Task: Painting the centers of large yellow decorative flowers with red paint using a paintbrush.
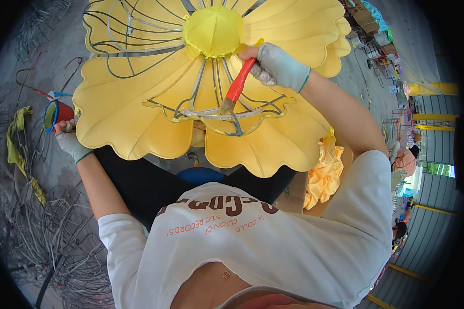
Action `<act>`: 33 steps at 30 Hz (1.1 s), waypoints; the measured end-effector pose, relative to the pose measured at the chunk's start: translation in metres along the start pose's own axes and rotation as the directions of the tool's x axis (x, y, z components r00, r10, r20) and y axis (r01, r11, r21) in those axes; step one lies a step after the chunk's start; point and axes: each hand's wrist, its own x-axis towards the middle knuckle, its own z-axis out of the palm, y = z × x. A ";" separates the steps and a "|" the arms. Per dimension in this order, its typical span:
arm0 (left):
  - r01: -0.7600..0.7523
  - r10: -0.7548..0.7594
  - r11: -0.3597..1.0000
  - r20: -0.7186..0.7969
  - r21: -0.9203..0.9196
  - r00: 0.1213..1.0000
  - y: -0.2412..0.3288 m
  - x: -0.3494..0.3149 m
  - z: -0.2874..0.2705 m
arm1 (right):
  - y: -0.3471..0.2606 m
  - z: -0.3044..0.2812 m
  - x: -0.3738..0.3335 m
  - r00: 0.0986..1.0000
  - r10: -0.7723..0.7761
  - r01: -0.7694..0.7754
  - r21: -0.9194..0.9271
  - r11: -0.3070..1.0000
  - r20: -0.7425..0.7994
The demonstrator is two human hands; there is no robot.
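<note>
Clasping red brush (239,83), right hand (277,66) over yellow flower (134,113), left hand (71,139) gripping cup (64,112)

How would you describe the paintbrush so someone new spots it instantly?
Find the huge yellow flower with scalloped petals. Just below its bright yellow domed centre, the right hand in a pale, grimy glove holds a flat, red-handled paintbrush, slanting bristles-down across grey metal wires. Its solid red handle stands out against the yellow petals and grey wires around it.
</note>
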 end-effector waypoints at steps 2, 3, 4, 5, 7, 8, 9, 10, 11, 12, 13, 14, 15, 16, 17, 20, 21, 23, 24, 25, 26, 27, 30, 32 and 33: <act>-0.004 0.004 1.000 -0.002 -0.005 1.000 0.001 -0.001 0.004 | 0.016 -0.006 0.021 1.000 0.001 -0.001 0.008 1.000 -0.031; -0.007 0.007 1.000 -0.006 -0.008 1.000 0.001 -0.001 0.006 | 0.026 -0.011 0.037 0.998 0.005 -0.004 0.016 1.000 -0.060; -0.010 0.010 1.000 -0.011 -0.014 1.000 0.000 -0.002 0.008 | 0.029 -0.014 0.048 0.996 0.008 -0.006 0.022 1.000 -0.091; -0.012 0.011 1.000 -0.015 -0.021 1.000 -0.001 -0.004 0.010 | 0.030 -0.020 0.058 0.992 0.011 -0.008 0.028 1.000 -0.123; -0.016 0.015 1.000 -0.025 -0.022 1.000 0.001 -0.007 0.011 | 0.022 -0.018 0.069 0.987 -0.072 0.070 -0.019 0.997 -0.142; -0.016 0.016 1.000 -0.029 -0.023 0.999 0.001 -0.008 0.013 | 0.018 -0.018 0.074 0.974 -0.156 0.148 -0.064 0.987 -0.162; -0.016 0.015 1.000 -0.031 -0.023 0.999 0.000 -0.009 0.015 | 0.016 -0.018 0.078 0.954 -0.241 0.224 -0.110 0.968 -0.179; -0.015 0.014 1.000 -0.031 -0.024 0.999 -0.001 -0.011 0.017 | 0.015 -0.018 0.079 0.926 -0.324 0.297 -0.156 0.942 -0.194; -0.015 0.015 1.000 -0.031 -0.023 0.999 0.000 -0.014 0.022 | 0.016 -0.019 0.079 0.926 -0.324 0.297 -0.155 0.942 -0.194; -0.034 0.033 0.999 -0.059 -0.021 0.998 0.000 -0.017 0.027 | 0.019 -0.020 0.079 0.848 -0.526 0.462 -0.389 0.797 -0.072; -0.055 0.053 0.998 -0.086 -0.020 0.995 0.001 -0.020 0.033 | 0.022 -0.021 0.077 0.735 -0.671 0.593 -0.572 0.567 0.097; -0.075 0.073 0.997 -0.113 -0.018 0.991 0.002 -0.023 0.040 | 0.025 -0.022 0.074 0.600 -0.744 0.676 -0.683 0.276 0.293; -0.097 0.094 0.995 -0.139 -0.016 0.986 0.004 -0.026 0.047 | 0.027 -0.024 0.070 0.457 -0.737 0.701 -0.712 -0.046 0.498; -0.109 0.106 0.994 -0.136 -0.016 0.985 0.011 -0.028 0.052 | 0.027 -0.020 0.060 0.573 -0.666 0.715 -0.689 0.120 0.478; -0.118 0.121 0.993 -0.130 0.031 0.984 0.017 -0.028 0.055 | 0.026 -0.015 0.047 0.673 -0.573 0.698 -0.659 0.280 0.468; -0.159 0.184 0.969 -0.124 0.188 0.975 0.044 -0.045 0.061 | -0.001 0.003 -0.002 0.793 -0.591 0.571 -0.511 0.642 0.144; -0.206 0.230 0.956 -0.095 0.210 0.969 0.057 -0.060 0.078 | -0.005 0.006 -0.011 0.818 -0.576 0.566 -0.196 0.801 0.011; -0.276 0.302 0.921 -0.056 0.275 0.952 0.076 -0.086 0.107 | -0.039 0.037 -0.057 0.695 -0.695 0.665 -0.202 0.719 -0.185; -0.276 0.293 0.922 -0.022 0.271 0.956 0.084 -0.092 0.111 | -0.051 0.047 -0.073 0.680 -0.689 0.684 -0.121 0.719 -0.251; -0.269 0.271 0.928 0.027 0.260 0.962 0.091 -0.098 0.118 | -0.059 0.054 -0.090 0.598 -0.776 0.776 -0.094 0.623 -0.200; -0.245 0.243 0.940 0.041 0.238 0.969 0.097 -0.110 0.130 | -0.064 0.066 -0.104 0.532 -0.829 0.831 -0.086 0.550 -0.171; -0.212 0.204 0.955 0.058 0.208 0.977 0.099 -0.125 0.145 | -0.069 0.073 -0.119 0.460 -0.875 0.875 -0.086 0.476 -0.150; -0.169 0.142 0.967 0.146 0.193 0.979 0.108 -0.165 0.182 | -0.079 0.123 -0.153 0.271 -0.962 0.963 -0.007 0.271 -0.032; -0.141 0.097 0.967 0.204 0.214 0.974 0.109 -0.196 0.203 | -0.088 0.150 -0.166 0.092 -0.990 0.981 -0.177 0.072 0.103; -0.142 0.093 0.966 0.221 0.215 0.971 0.106 -0.208 0.211 | -0.092 0.160 -0.163 0.084 -0.993 0.981 -0.184 0.067 0.087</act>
